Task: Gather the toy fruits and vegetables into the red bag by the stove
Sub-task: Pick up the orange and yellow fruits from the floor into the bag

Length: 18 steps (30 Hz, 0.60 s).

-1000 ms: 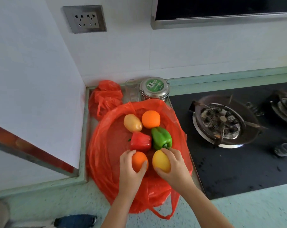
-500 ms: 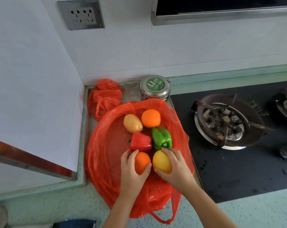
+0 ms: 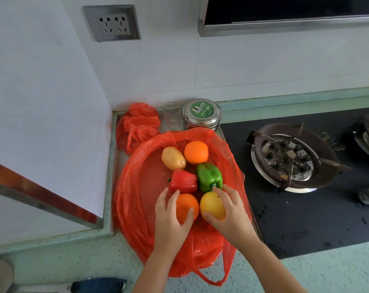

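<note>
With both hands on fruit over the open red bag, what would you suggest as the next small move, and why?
Probably release both fruits where they are. The left hand grips the near orange and the right hand grips the yellow fruit, both already inside the red bag's spread rim, beside the red pepper and green pepper.

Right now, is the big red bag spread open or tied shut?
Spread open: the red bag lies wide on the counter, with six toy pieces sitting on its plastic.

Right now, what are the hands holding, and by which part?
Left hand grips the near orange by its sides; right hand grips the yellow fruit, fingers far side, thumb near side.
</note>
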Tool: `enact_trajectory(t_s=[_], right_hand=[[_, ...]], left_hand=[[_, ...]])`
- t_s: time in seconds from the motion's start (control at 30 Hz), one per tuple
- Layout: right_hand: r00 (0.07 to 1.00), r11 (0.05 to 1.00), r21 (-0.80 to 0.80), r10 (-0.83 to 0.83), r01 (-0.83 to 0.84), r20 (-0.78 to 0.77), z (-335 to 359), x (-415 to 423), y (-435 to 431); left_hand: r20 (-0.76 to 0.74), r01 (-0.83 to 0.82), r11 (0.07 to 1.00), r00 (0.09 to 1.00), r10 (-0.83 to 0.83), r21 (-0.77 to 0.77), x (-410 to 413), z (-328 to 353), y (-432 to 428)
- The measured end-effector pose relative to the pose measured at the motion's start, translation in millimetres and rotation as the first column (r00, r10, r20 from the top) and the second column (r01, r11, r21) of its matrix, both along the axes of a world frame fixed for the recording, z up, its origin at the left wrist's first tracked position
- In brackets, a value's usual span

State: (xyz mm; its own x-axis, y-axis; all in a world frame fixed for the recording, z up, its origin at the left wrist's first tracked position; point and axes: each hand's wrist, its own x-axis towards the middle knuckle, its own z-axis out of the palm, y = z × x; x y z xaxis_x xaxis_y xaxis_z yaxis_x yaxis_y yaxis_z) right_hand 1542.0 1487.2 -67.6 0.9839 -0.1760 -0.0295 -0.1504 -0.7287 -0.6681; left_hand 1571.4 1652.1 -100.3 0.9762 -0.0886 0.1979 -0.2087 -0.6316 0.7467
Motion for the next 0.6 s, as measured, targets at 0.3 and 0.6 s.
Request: enact_trajectory(t_s=[0.3, 0.6], right_hand=[[0.992, 0.991, -0.136, 0.008, 0.01, 0.129, 12.5, -15.7, 8.7], [0.91, 0.96, -0.268, 0.176, -0.075, 0.375, 34.6, -29.5, 14.1]], left_hand=[[0.197, 0.007, 0.986, 0.98, -0.04, 0.165, -15.8, 21.6, 7.2], [0.327, -0.095, 0.97, 0.945, 0.017, 0.223, -46.5, 46.9, 10.2]])
